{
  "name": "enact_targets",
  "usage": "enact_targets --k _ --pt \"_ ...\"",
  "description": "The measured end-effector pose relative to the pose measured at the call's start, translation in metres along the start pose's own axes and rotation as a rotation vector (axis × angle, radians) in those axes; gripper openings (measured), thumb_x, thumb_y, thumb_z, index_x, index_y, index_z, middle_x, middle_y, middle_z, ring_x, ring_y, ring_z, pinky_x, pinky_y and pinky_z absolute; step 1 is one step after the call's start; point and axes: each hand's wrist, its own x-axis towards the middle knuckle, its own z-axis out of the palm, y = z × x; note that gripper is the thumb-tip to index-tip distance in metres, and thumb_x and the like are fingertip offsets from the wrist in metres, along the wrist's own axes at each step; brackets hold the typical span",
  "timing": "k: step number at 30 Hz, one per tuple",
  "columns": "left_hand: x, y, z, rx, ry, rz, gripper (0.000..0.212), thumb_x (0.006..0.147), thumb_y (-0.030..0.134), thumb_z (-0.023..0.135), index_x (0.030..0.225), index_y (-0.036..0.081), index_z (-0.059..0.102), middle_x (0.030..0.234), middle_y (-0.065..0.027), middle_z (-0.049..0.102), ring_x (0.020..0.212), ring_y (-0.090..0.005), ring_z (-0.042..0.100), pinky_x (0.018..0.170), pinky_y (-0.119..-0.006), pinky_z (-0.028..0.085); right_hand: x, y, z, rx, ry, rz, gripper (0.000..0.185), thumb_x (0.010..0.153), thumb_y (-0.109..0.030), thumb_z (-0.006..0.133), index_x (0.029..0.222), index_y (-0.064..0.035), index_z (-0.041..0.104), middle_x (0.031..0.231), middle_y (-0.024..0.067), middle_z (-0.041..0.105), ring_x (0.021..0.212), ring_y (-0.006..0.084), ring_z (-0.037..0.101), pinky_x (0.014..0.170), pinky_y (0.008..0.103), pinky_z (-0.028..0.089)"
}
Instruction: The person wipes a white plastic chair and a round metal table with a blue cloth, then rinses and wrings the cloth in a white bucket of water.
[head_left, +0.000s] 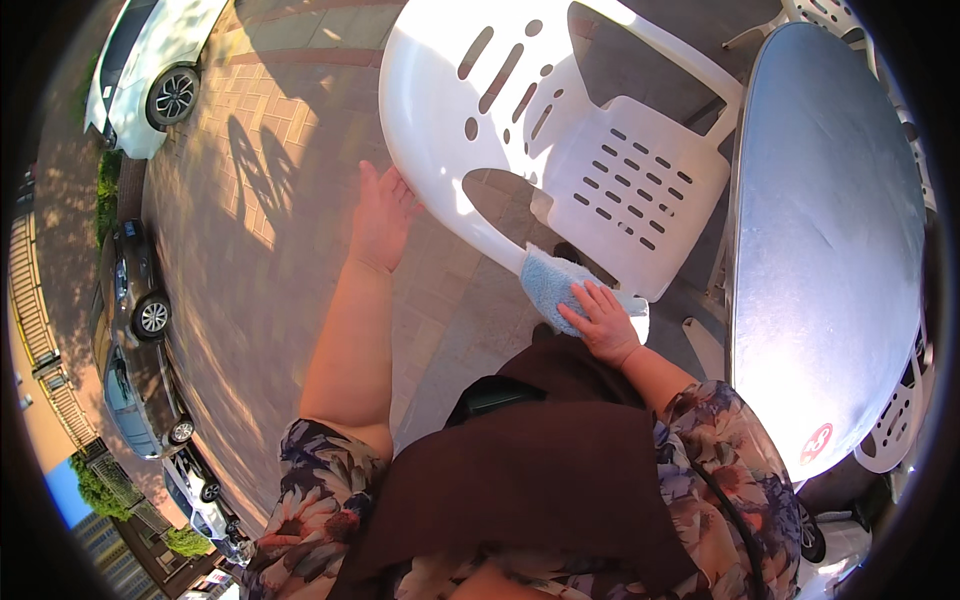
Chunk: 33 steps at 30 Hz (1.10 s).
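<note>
A white plastic armchair (630, 187) with slotted back and seat stands in front of me. A light blue towelling cloth (551, 289) is draped over its near armrest. My right hand (604, 322) lies on this cloth, its fingers spread over it and pressing it around the armrest. At the outer edge of the chair's curved backrest (427, 135) is my left hand (384, 217), thumb and fingers apart, with nothing in it. Its fingertips meet the rim in the picture; whether they touch it I cannot tell.
A round metal-topped table (817, 225) with a red numbered sticker (816, 444) stands right of the chair. More white chairs (892, 420) surround it. Parked cars, one white (150, 82) and one dark (135, 330), line the left beyond brick paving (255, 187).
</note>
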Motion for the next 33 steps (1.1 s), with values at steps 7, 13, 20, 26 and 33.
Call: enact_targets --k 7,13,20,26,33 --pt "0.011 0.01 -0.003 -0.116 -0.164 -0.15 0.089 0.091 0.069 0.013 0.13 -0.004 0.047 0.127 -0.0117 0.055 0.122 -0.0237 0.047 0.105 -0.038 0.031 0.17 -0.018 0.0 0.01 0.157 -0.411 0.051 0.076 -0.008 0.056 0.126 -0.0187 0.054 0.133 0.0053 0.047 0.124 0.0274 0.044 0.108 0.0431 0.033" --pt "0.012 0.014 -0.01 -0.284 -0.039 -0.324 0.089 0.091 0.07 0.015 0.127 -0.004 0.049 0.125 -0.0135 0.056 0.119 -0.0243 0.051 0.102 -0.038 0.038 0.283 -0.026 -0.057 -0.009 0.354 -0.763 0.047 0.074 -0.011 0.059 0.121 -0.0102 0.057 0.127 0.004 0.053 0.123 0.0208 0.047 0.108 0.0409 0.031" --pt "0.027 -0.014 -0.024 -0.361 -0.188 -0.238 0.09 0.092 0.068 0.016 0.125 -0.01 0.048 0.125 -0.0199 0.056 0.117 -0.0277 0.054 0.105 -0.04 0.035 0.372 -0.005 -0.157 0.063 0.506 -0.536 0.036 0.072 -0.023 0.067 0.104 -0.0074 0.061 0.11 0.0063 0.059 0.111 0.0235 0.054 0.105 0.0441 0.035" --pt "0.019 -0.026 -0.032 -0.149 -0.176 -0.235 0.079 0.096 0.061 0.019 0.127 -0.006 0.049 0.123 -0.0163 0.059 0.115 -0.0245 0.054 0.103 -0.039 0.037 0.433 0.127 -0.216 0.348 0.668 0.393 0.045 0.086 -0.044 0.054 0.107 -0.0047 0.062 0.103 0.0172 0.065 0.102 0.0333 0.058 0.1 0.0387 0.039" --pt "0.063 0.104 0.044 0.232 -0.088 0.367 0.062 0.087 0.04 0.063 0.131 0.0 0.047 0.111 -0.01 0.061 0.105 -0.0181 0.055 0.087 -0.03 0.043 0.368 0.285 -0.196 0.248 0.43 0.981 0.049 0.091 -0.045 0.042 0.117 -0.0062 0.058 0.114 0.017 0.063 0.109 0.0347 0.058 0.094 0.0423 0.043"
